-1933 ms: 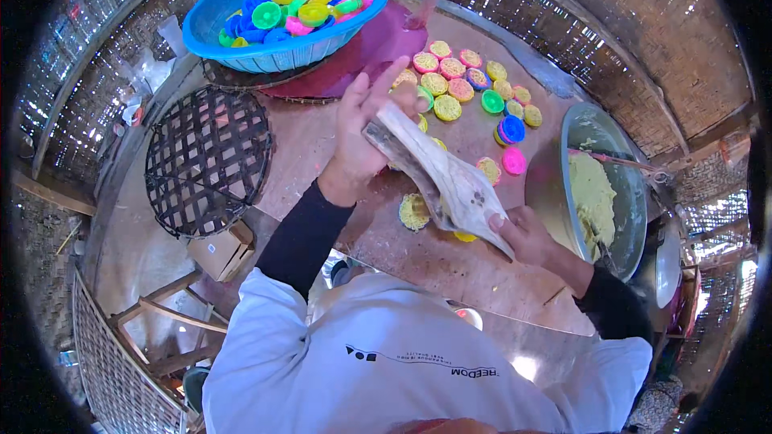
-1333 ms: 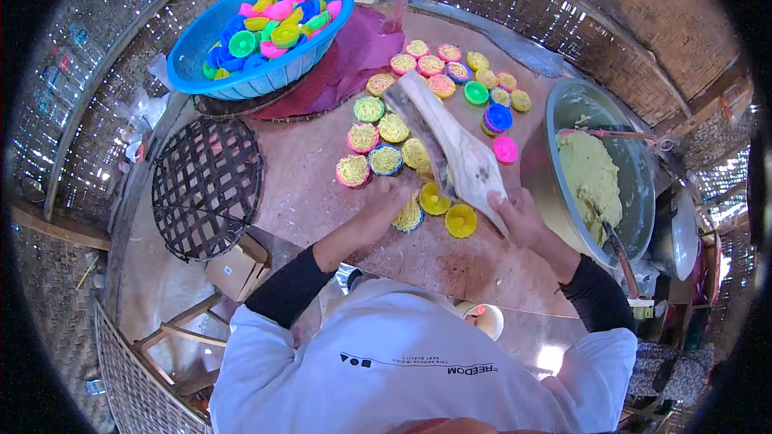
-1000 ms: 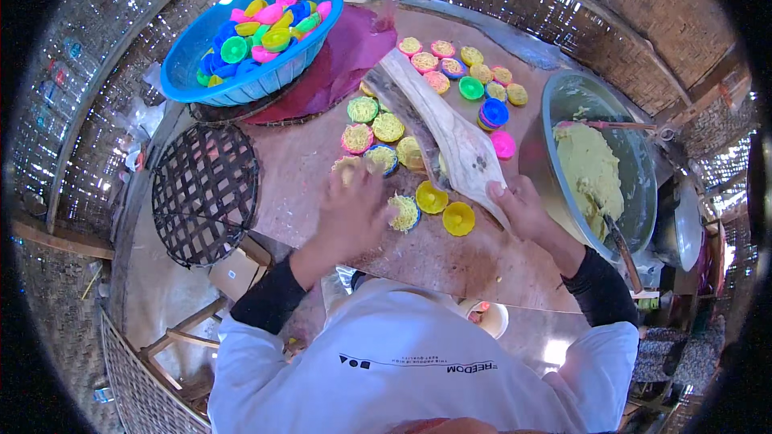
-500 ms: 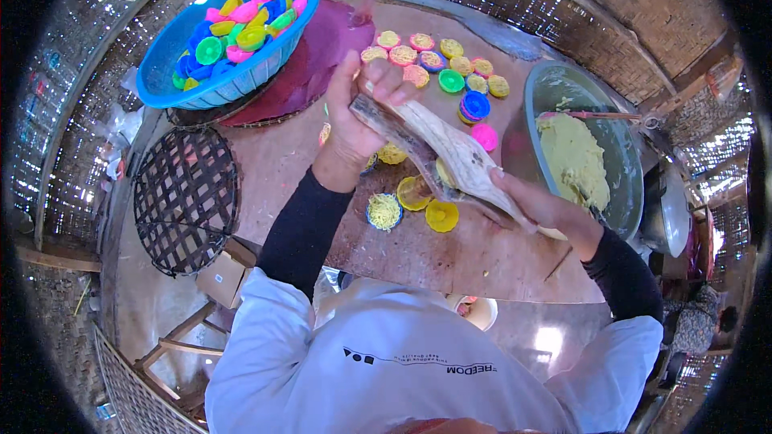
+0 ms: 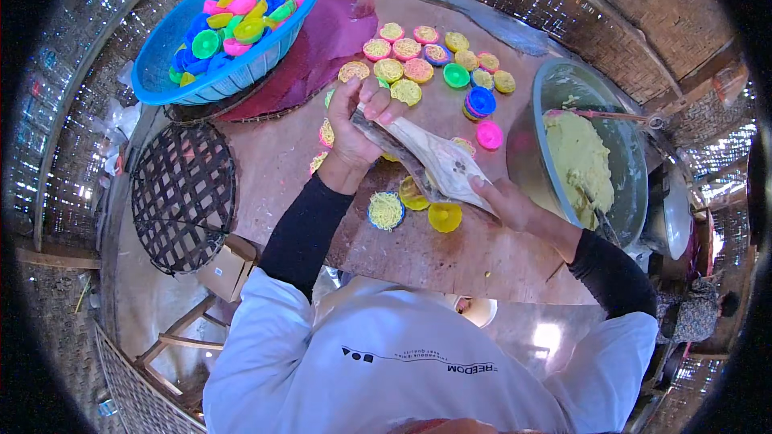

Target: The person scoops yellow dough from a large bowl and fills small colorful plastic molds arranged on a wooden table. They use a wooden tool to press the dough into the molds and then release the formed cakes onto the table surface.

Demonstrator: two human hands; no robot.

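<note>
Over the middle of the table, both my hands hold a long wooden dough press (image 5: 442, 162) aslant. My left hand (image 5: 358, 133) wraps round its upper left end. At its lower right end my right hand (image 5: 511, 205) is closed on the wood. Just below the press lies a blue-rimmed cup mould with pale yellow dough strands (image 5: 386, 210). Beside it are two yellow cup moulds (image 5: 445, 217), the farther one partly hidden. Several strand-filled moulds (image 5: 406, 50) stand beyond my hands, with a green mould (image 5: 456, 75), a blue mould stack (image 5: 480, 103) and a pink mould (image 5: 489, 134).
At the far left, a blue basket (image 5: 153, 84) of colourful moulds sits on a purplish-red round tray (image 5: 342, 28). A dark woven rack (image 5: 183, 197) lies nearer. On the right stands a large green basin (image 5: 523, 137) with yellow dough (image 5: 575, 157) and utensils. Another person (image 5: 698, 317) is at far right.
My right hand has shifted left along with its end of the press, and the press has turned a little. My left hand keeps its hold. The view has shifted slightly.
</note>
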